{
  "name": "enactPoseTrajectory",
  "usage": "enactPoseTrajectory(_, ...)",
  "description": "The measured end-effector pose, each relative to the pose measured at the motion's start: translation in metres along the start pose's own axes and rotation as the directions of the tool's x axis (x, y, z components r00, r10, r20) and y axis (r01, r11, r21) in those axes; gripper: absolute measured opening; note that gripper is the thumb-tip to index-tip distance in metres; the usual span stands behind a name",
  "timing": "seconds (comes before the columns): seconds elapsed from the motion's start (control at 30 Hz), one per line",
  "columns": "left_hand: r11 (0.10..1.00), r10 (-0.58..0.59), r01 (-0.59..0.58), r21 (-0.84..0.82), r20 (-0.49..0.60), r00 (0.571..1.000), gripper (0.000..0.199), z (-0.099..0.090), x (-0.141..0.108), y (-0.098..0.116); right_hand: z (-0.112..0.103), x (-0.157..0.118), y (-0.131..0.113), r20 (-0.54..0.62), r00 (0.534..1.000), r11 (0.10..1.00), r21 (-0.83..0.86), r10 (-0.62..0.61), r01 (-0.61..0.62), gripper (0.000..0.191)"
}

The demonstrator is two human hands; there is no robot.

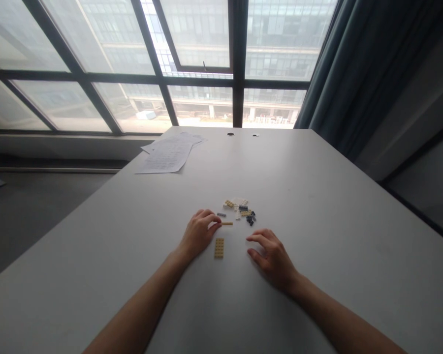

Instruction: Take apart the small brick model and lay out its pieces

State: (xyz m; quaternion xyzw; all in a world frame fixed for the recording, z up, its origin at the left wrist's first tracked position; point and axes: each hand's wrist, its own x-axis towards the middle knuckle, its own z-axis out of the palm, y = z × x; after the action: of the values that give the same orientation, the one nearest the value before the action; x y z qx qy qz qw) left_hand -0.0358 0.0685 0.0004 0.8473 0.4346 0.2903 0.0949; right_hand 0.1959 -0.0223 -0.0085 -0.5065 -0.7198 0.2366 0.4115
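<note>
My left hand [202, 229] pinches the left end of a thin tan strip [227, 223] between thumb and fingers. Just below it, a tan studded plate [219, 248] lies upright lengthwise on the white table [302, 187]. My right hand [269, 255] rests to the right of the plate, its thumb and fingers apart with nothing between them. Beyond the hands is a loose pile of small bricks: yellow ones [229, 203], white ones [238, 215], and dark ones [250, 220]. A small grey piece [221, 214] lies by my left fingertips.
Printed paper sheets [166, 155] lie at the table's far left edge. Two round holes [231, 134] are near the back edge. Large windows stand behind the table, and a dark curtain [339, 73] hangs at the right.
</note>
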Motion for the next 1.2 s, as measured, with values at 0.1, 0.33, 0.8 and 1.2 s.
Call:
enactPoseTrajectory(0.1,0.990,0.111,-0.115,-0.082,-0.052,0.993,0.014,-0.005,-0.008,0.028,0.001,0.003,-0.002,-0.009,0.989,0.953,0.268,0.150,-0.142,0.026)
enactPoseTrajectory(0.33,0.944,0.265,-0.294,-0.146,-0.191,0.945,0.010,-0.008,-0.022,0.060,0.008,-0.001,-0.015,0.069,0.962,0.750,0.612,0.265,-0.251,0.018)
enactPoseTrajectory(0.8,0.895,0.402,-0.426,-0.136,-0.172,0.899,0.009,-0.004,-0.028,0.050,0.003,-0.005,-0.025,0.031,0.999,0.904,0.427,-0.026,0.011,0.016)
enactPoseTrajectory(1.2,0.870,0.488,-0.492,0.016,-0.164,0.858,0.019,-0.014,-0.026,0.048,-0.004,0.002,-0.010,0.170,0.983,0.966,0.257,-0.071,0.025,0.051)
